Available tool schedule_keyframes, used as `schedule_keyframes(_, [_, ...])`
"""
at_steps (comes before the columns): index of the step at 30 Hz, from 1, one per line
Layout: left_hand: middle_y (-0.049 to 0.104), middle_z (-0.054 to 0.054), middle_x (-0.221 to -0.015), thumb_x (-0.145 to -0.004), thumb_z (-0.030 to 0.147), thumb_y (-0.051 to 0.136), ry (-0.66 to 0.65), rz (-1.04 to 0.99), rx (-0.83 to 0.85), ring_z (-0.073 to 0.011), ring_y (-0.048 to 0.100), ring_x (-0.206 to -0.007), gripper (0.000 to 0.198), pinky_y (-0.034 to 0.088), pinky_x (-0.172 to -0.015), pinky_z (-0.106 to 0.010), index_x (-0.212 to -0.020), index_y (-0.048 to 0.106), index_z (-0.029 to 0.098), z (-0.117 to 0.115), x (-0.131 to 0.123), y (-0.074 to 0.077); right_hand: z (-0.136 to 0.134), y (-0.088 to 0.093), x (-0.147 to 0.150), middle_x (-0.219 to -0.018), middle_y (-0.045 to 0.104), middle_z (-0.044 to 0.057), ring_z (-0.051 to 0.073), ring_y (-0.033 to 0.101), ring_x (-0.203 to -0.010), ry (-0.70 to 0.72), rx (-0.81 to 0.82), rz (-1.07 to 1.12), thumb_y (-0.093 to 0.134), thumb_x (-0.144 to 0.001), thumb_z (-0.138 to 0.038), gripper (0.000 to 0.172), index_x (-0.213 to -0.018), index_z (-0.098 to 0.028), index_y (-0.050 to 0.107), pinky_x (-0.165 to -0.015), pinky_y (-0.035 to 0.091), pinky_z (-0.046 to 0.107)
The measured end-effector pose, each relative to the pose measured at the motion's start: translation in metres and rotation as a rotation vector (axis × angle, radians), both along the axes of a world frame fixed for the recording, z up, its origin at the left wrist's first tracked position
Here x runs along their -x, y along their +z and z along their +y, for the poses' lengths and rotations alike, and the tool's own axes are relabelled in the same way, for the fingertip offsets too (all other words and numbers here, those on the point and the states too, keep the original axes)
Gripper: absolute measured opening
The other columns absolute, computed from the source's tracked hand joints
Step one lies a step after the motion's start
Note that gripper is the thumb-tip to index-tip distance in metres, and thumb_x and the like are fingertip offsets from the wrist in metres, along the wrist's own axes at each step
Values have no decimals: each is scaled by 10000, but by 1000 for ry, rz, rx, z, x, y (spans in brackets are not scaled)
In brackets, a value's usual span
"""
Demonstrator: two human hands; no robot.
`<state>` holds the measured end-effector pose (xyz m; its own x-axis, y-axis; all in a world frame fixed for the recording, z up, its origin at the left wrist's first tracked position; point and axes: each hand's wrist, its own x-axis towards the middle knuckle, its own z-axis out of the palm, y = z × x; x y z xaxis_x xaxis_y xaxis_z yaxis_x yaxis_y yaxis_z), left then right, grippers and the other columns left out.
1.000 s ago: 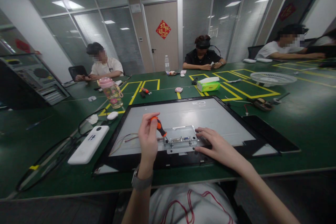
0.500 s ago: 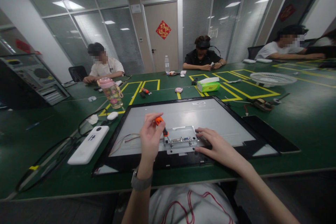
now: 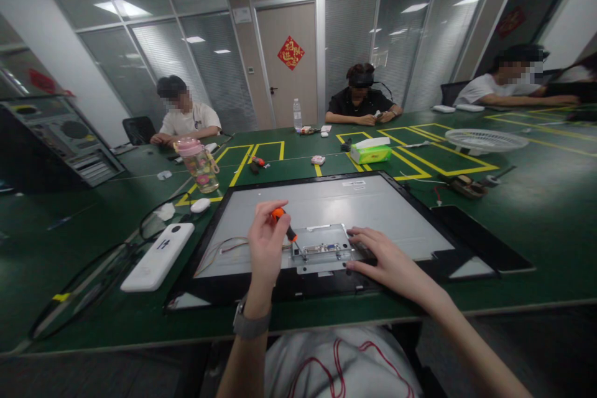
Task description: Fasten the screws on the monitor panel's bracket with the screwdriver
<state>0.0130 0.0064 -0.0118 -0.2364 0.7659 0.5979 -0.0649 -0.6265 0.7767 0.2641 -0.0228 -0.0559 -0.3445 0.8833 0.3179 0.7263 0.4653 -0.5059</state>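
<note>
screwdriver (image 3: 291,235) near left edge of bracket (image 3: 323,247)

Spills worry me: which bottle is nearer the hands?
The pink-lidded bottle, just left of the panel's far left corner; the other, a clear bottle, stands much farther back, toward the door.

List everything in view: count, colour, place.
Panel: 1, grey, front centre
Bracket: 1, silver, on panel
Screwdriver: 1, orange and black, in left hand
Table: 1, green, beneath panel
Marked slab: 1, white, left
Flat slab: 1, black, right
Cable: count unclear, black, left
Drinking bottle: 1, pink-lidded, left
Water bottle: 1, clear, far side
Tissue pack: 1, green, beyond panel
Computer tower: 1, dark, left
Round grille: 1, white, right
Door: 1, beige, far wall
Other people: at least 4, white or black tops, across table
Small items: several, mixed, on table
Left hand: 1, bare, holding screwdriver
Right hand: 1, bare, at bracket's right edge
</note>
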Motion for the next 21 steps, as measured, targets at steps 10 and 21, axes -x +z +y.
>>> schedule_keyframes(10, [648,-40,-941,-843,318,703,-43,3,17,-128,621,-774,246,516,-720,-238,-1064,722,212,-2,-2,2,0,2,1,-1323,632,129,321,569,-1241,2,-11,16,686,-863,-430,316,-1094,-215,683,-1072,445,518])
schedule_keyframes(21, [676,-68,-1031,-917,328,585,-74,-67,56,-161,638,-885,315,516,-813,-279,-1194,674,208,-3,-2,3,0,0,0,-1325,631,122,314,565,-1245,0,-13,12,694,-858,-421,311,-1093,-218,678,-1078,440,514])
